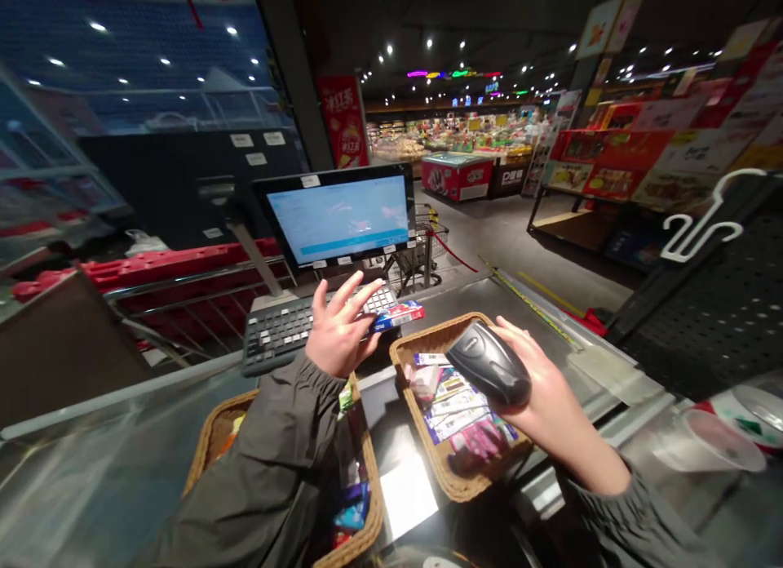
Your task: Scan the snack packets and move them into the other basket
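My left hand (339, 331) holds a small flat packet (397, 315), red, blue and white, pinched from below with the fingers partly spread, just above the keyboard (278, 331). My right hand (538, 388) grips a black handheld barcode scanner (489, 362) over a wicker basket (456, 482) filled with several small packets. The scanner's head points toward the packet in my left hand. Both arms wear dark sleeves.
A checkout monitor (339, 217) with a lit blue screen stands behind the keyboard. A second wicker basket (208, 437) lies under my left arm. A white paper (407, 494) lies between the baskets. Red trolleys (159, 266) sit left; a plastic cup (722, 441) right.
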A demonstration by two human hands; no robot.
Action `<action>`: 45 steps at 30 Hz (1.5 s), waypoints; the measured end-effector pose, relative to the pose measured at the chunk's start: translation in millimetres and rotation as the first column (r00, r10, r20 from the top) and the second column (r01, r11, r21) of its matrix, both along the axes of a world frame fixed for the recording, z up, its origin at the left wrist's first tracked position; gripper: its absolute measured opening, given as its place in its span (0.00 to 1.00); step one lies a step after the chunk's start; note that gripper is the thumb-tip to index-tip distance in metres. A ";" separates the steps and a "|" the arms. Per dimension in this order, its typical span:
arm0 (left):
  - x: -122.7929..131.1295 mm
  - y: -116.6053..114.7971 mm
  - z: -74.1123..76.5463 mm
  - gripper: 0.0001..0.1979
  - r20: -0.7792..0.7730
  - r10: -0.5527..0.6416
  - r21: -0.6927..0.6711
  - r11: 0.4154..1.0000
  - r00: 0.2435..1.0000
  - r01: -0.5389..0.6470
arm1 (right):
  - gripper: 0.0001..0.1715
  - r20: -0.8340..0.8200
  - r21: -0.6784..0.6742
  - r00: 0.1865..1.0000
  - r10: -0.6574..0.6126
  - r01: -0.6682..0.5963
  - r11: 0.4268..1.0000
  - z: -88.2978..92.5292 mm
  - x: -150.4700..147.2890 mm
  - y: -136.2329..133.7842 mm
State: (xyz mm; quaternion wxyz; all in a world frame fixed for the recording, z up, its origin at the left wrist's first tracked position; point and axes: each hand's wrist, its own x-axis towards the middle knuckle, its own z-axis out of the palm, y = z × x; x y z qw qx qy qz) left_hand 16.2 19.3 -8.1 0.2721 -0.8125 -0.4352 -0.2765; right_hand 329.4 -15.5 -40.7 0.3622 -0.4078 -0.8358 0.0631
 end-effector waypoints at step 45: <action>-142.4 -122.3 -71.9 0.08 -0.081 0.165 -0.307 0.934 0.983 -0.182 | 0.30 0.142 -0.110 0.938 0.317 -0.303 0.947 16.8 -130.7 -48.4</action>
